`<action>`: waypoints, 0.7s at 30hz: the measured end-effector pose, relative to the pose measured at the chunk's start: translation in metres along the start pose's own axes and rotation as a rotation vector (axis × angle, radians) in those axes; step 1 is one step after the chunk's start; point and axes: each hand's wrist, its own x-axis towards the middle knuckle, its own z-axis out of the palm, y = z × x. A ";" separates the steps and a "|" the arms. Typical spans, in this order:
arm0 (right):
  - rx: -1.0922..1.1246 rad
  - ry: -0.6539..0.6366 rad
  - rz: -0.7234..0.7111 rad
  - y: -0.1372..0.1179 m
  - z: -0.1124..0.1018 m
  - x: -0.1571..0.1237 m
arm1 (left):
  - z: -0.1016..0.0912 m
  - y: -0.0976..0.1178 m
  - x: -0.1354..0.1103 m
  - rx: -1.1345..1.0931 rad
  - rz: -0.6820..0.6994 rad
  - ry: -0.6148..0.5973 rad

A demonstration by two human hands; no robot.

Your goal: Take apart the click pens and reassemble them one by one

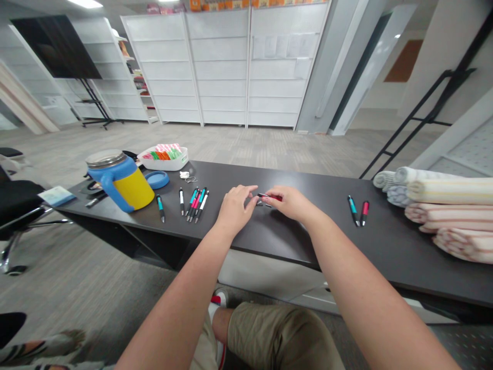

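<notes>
My right hand [285, 201] grips a red and black pen [274, 197] just above the middle of the dark table, thumb and fingers closed on its barrel. At the pen's dark end, my left hand [236, 206] has its thumb and index finger closed around the tip. Small shiny pieces [265, 204] show on the tabletop under the hands, too small to name. Left of my left hand lies a group of pens [197, 204] in teal, pink-red and white with black ends. A white pen [182, 201] and a teal pen [160, 208] lie apart from it.
To the right lie another teal pen [353, 210] and a red pen [364, 213], near rolled striped cloths [450, 205]. A blue and yellow mug [125, 182], its blue lid [157, 179], a white basket [165, 163] of wrapped items and a white cord [188, 176] occupy the left.
</notes>
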 end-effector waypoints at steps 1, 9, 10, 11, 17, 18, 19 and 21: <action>0.010 -0.009 -0.008 -0.001 0.000 0.000 | 0.000 0.000 0.000 0.002 0.005 -0.029; 0.242 0.045 0.168 -0.008 0.000 -0.001 | 0.003 0.000 0.002 0.095 -0.028 -0.154; 0.288 0.060 0.183 -0.008 0.001 -0.001 | 0.004 0.000 0.002 0.100 -0.024 -0.158; 0.335 0.077 0.188 -0.008 0.002 0.000 | 0.004 -0.001 0.002 0.102 -0.017 -0.162; 0.463 0.133 0.160 -0.007 0.005 0.003 | 0.005 0.000 0.001 0.086 0.001 -0.177; 0.469 0.142 0.162 -0.008 0.005 0.003 | 0.005 0.000 0.001 0.072 0.001 -0.172; 0.476 0.159 0.166 -0.008 0.004 0.004 | 0.005 0.000 0.002 0.050 0.004 -0.160; 0.499 0.201 0.187 -0.008 0.002 0.004 | 0.003 0.000 0.002 -0.020 0.003 -0.109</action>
